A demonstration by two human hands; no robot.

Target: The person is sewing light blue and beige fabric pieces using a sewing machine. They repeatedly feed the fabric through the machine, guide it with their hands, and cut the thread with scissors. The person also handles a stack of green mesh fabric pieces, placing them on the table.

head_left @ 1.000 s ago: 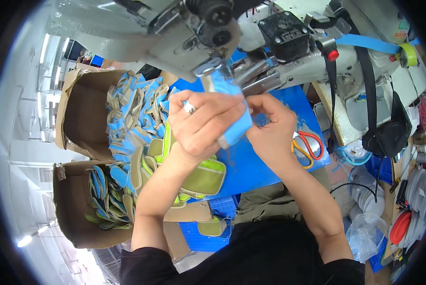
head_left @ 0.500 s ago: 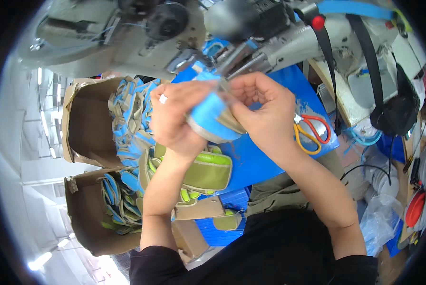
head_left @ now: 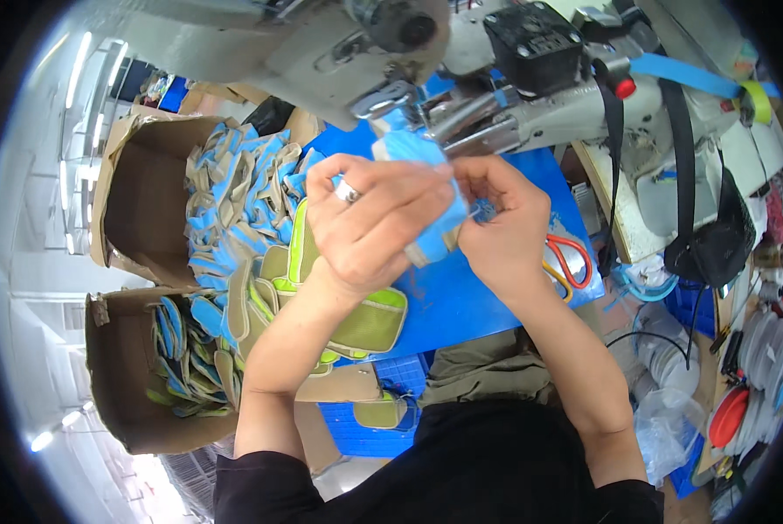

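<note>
Under the sewing machine (head_left: pixel 339 61), my left hand (head_left: pixel 365 223), with a ring on one finger, is closed around a blue and beige fabric piece (head_left: pixel 437 234). The piece is slightly blurred, and its upper part reaches toward the machine's metal parts. My right hand (head_left: pixel 512 229) is beside it with fingers pinched together at a small dark blue tuft (head_left: pixel 481 210), which looks like bunched thread. Scissors with red and yellow handles (head_left: pixel 585 265) lie by my right wrist, partly hidden by it. Below my left hand lie green and beige fabric pieces (head_left: pixel 370 325).
Blue and beige pieces (head_left: pixel 239 188) are heaped left of the blue work surface (head_left: pixel 453 301). Two cardboard boxes stand at the left, the upper box (head_left: pixel 112 188) and the lower box (head_left: pixel 103 375) with pieces inside. Black straps (head_left: pixel 678 157) hang at the right.
My view has shifted slightly. The fabric piece has turned more upright in my left hand, and a dark blue tuft now shows at my right fingertips. My right forearm covers more of the scissors.
</note>
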